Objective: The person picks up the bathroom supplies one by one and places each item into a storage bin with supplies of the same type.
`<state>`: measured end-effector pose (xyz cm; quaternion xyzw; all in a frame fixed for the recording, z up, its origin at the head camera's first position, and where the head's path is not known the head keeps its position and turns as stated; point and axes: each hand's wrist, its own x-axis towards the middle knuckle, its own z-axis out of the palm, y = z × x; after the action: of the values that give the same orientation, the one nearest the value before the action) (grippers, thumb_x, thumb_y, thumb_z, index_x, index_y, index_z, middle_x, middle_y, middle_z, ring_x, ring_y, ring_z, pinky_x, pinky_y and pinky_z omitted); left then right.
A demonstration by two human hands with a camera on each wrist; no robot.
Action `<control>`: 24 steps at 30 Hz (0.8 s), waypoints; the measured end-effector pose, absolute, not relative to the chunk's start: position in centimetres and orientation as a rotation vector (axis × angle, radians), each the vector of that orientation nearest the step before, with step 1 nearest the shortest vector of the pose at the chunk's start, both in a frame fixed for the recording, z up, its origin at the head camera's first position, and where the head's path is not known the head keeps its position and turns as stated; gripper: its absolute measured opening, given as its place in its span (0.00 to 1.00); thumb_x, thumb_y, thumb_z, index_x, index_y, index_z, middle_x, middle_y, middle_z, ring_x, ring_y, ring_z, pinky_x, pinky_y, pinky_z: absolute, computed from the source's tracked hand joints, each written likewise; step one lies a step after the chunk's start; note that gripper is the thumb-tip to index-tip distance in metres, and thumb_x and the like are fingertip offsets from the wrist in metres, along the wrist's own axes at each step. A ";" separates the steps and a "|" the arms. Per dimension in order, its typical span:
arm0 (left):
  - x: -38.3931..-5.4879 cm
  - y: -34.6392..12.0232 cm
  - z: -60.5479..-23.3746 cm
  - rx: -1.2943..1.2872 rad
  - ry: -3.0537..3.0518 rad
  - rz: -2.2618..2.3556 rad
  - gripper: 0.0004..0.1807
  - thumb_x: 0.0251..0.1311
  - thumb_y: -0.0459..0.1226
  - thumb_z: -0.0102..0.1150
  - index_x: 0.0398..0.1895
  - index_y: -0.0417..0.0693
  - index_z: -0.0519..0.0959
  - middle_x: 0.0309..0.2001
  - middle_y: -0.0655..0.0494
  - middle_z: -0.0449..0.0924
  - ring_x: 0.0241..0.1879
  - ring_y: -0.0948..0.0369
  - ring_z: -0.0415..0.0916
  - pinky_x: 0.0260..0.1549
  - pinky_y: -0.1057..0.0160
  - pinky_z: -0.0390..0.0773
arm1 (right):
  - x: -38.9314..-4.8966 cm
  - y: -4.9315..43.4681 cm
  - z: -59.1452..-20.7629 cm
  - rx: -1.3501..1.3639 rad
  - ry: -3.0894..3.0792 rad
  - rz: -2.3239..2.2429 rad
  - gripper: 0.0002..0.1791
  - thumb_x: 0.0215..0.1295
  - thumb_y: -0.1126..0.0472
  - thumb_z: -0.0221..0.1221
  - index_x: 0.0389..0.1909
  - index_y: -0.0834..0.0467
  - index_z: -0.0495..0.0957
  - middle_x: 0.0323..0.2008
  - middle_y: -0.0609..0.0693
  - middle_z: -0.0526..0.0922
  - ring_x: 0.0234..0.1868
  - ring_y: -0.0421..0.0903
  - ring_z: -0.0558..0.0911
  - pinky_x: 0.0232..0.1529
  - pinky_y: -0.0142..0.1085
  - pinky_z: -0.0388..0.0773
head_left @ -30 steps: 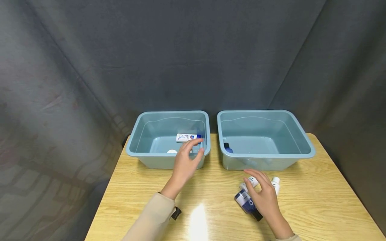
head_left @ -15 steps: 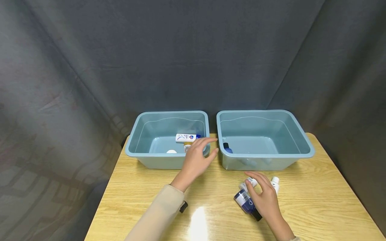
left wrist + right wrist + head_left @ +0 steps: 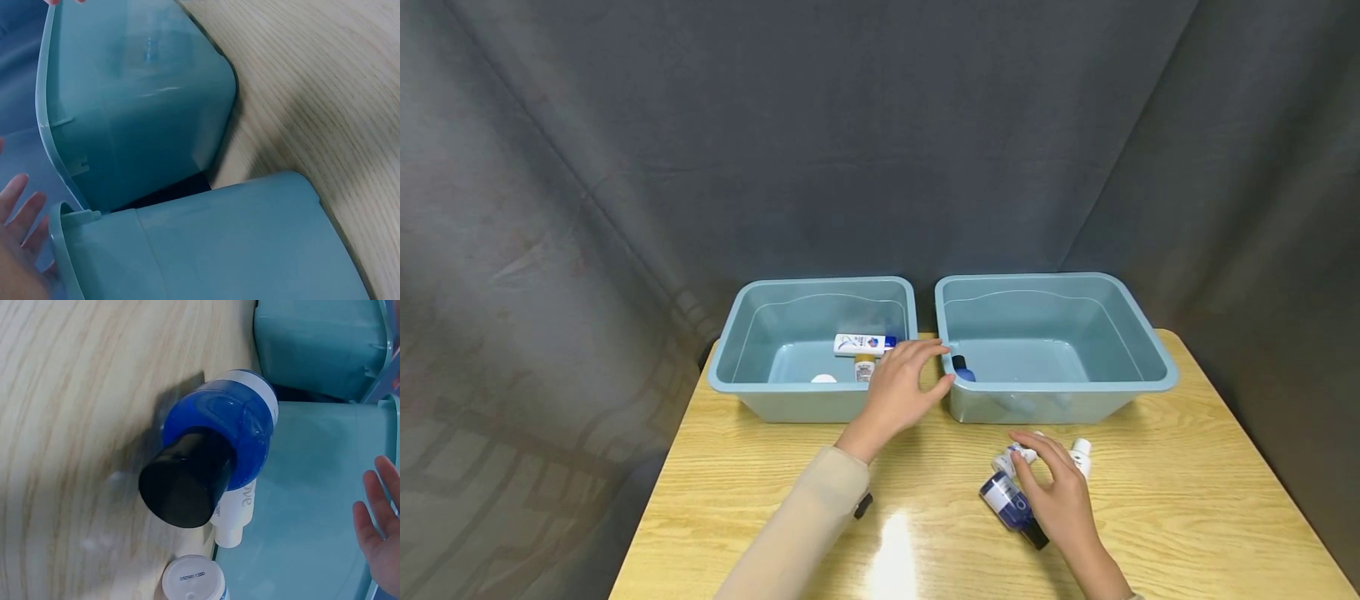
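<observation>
My left hand (image 3: 901, 392) hovers over the gap between two blue-grey bins, fingers spread and holding nothing. Its fingertips are right at the near left corner of the right bin (image 3: 1060, 387). The left wrist view shows that hand (image 3: 22, 250) beside the bin rims. Above the table in front of the right bin is my right hand (image 3: 1060, 496), thumb and fingers apart with nothing between them. Around it lie a blue bottle with a black cap (image 3: 1011, 504), a small white bottle (image 3: 1013, 458) and another white bottle (image 3: 1081, 458), partly hidden by the hand.
The left bin (image 3: 805, 388) contains a white bottle with a blue cap (image 3: 859, 344), a yellow-capped bottle (image 3: 864, 369) and a white round top (image 3: 823, 378). A dark blue bottle (image 3: 964, 373) lies in the right bin's near left corner. A grey curtain (image 3: 925, 150) hangs behind.
My left hand has moved right, from over the left bin to the right bin's corner, uncovering the yellow-capped bottle. The right hand has stayed nearly still.
</observation>
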<state>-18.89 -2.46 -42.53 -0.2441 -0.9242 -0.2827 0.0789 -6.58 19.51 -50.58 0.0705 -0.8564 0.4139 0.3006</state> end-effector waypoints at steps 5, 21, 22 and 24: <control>-19.7 -2.5 -42.6 -0.789 -2.795 -0.776 0.26 0.70 0.53 0.60 0.67 0.56 0.78 0.73 0.59 0.74 0.74 0.54 0.68 0.75 0.49 0.64 | -6.4 19.6 -50.8 0.153 -2.285 1.109 0.22 0.51 0.81 0.68 0.48 0.65 0.85 0.46 0.62 0.87 0.61 0.12 0.64 0.63 0.10 0.58; -20.5 -2.2 -42.6 -0.807 -2.927 -0.688 0.30 0.72 0.57 0.56 0.73 0.57 0.73 0.76 0.57 0.69 0.77 0.53 0.64 0.77 0.48 0.61 | -6.2 19.3 -51.2 0.135 -2.294 1.110 0.21 0.53 0.80 0.69 0.49 0.63 0.86 0.42 0.55 0.89 0.49 0.18 0.75 0.53 0.12 0.67; -20.5 -2.1 -42.7 -0.792 -2.938 -0.689 0.31 0.72 0.57 0.56 0.73 0.56 0.72 0.77 0.56 0.68 0.77 0.53 0.64 0.77 0.48 0.61 | -6.2 19.3 -51.2 0.135 -2.293 1.109 0.21 0.53 0.80 0.69 0.49 0.63 0.86 0.42 0.55 0.89 0.49 0.18 0.75 0.53 0.11 0.67; -20.4 -2.0 -42.7 -0.772 -2.959 -0.675 0.33 0.72 0.58 0.55 0.75 0.55 0.70 0.78 0.54 0.67 0.77 0.52 0.64 0.77 0.48 0.60 | -6.2 19.2 -51.3 0.134 -2.294 1.108 0.22 0.53 0.80 0.69 0.49 0.62 0.86 0.42 0.55 0.89 0.49 0.18 0.74 0.53 0.11 0.67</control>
<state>-20.40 -1.96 -42.74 -0.2466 -0.9448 -0.2156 0.0052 -6.21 19.22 -51.28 0.0502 -0.8603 0.4155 0.2910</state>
